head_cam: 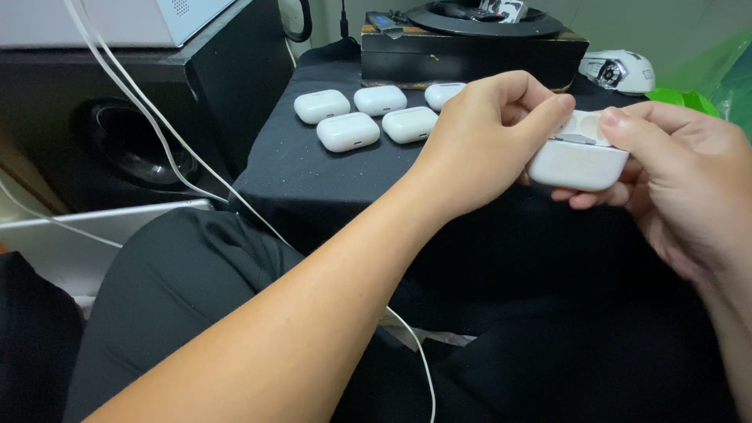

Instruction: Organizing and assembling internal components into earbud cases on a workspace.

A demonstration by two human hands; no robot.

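Note:
My right hand (681, 168) holds a white earbud case (578, 163) with its lid open, thumb resting on the lid's edge. My left hand (486, 133) reaches across from the left, its thumb and forefinger pinched at the case's open top; what they pinch is hidden. Both hands hover over a black cloth-covered stand (313, 176). Several closed white earbud cases (348, 131) lie in two rows on the cloth behind my left hand.
A dark wooden box (470, 55) with a black round dish on top stands at the back. A white computer mouse (623, 70) sits right of it, beside green plastic (685, 98). A black speaker (133, 141) and white cables (157, 117) are at left.

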